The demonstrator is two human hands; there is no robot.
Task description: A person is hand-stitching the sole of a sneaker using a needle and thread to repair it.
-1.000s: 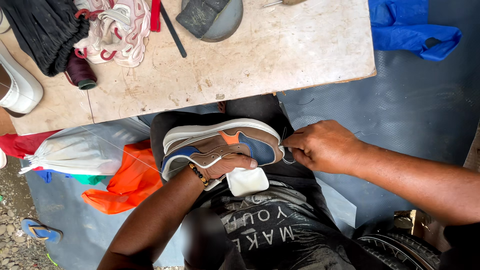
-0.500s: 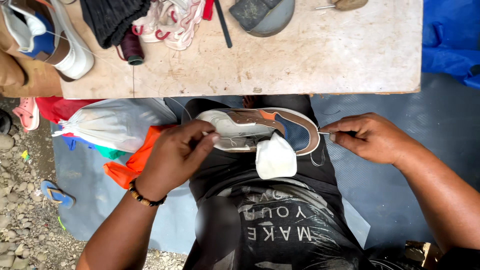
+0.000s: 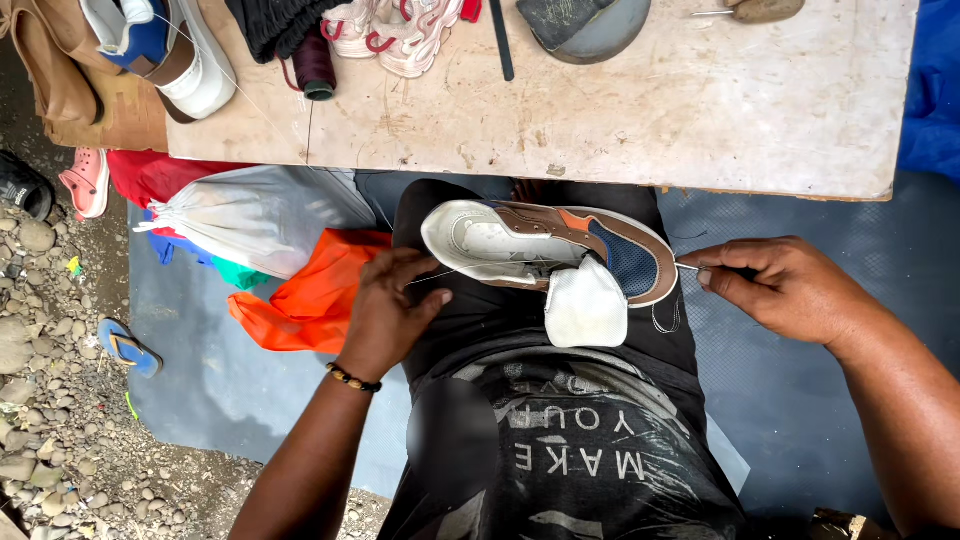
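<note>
A white, brown, orange and blue sneaker (image 3: 545, 248) lies on its side across my lap, its toe to the right. My left hand (image 3: 392, 310) rests just left of it and pinches a thin thread (image 3: 430, 277) that runs into the shoe. At the toe, my right hand (image 3: 780, 285) grips a thin metal needle or awl (image 3: 688, 266) whose tip touches the shoe's edge. A white cloth pad (image 3: 586, 305) lies on my lap under the shoe.
A worn wooden board (image 3: 640, 100) spans the top, bearing a dark thread spool (image 3: 315, 72), small pink-white shoes (image 3: 400, 35), a black stick, a grey bowl (image 3: 590, 25) and a white-blue shoe (image 3: 165, 50). White and orange bags (image 3: 290, 260) lie left on blue tarp; gravel beyond.
My left hand has slid off the shoe to its left side, drawing thread out. The camera view has shifted, bringing more of the board and gravel into sight.
</note>
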